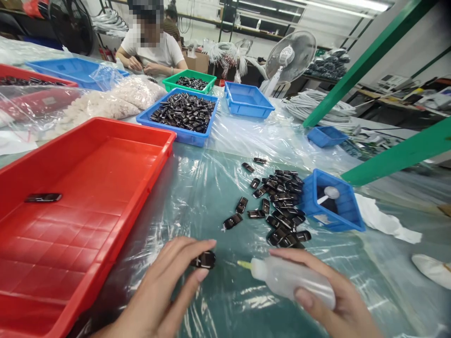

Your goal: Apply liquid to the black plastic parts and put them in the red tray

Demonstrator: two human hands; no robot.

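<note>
Between the fingertips of my left hand [172,277] is a small black plastic casing [206,259], held just over the plastic-covered table. My right hand [327,291] is wrapped round a translucent squeeze bottle [296,279]. The bottle lies nearly level, and its thin yellowish tip [244,265] points left toward the casing, a short gap apart. Beyond my hands spreads a loose pile of similar black casings [285,197]. A single casing [43,197] lies in the large red tray [116,159] at my left.
A small blue bin [338,220] with a white scoop [331,192] stands right of the pile. Farther back are a blue tray [193,137] full of black parts, a green tray [207,88] and another blue tray [250,108]. Green posts [398,157] rise at right. A person [155,51] sits opposite.
</note>
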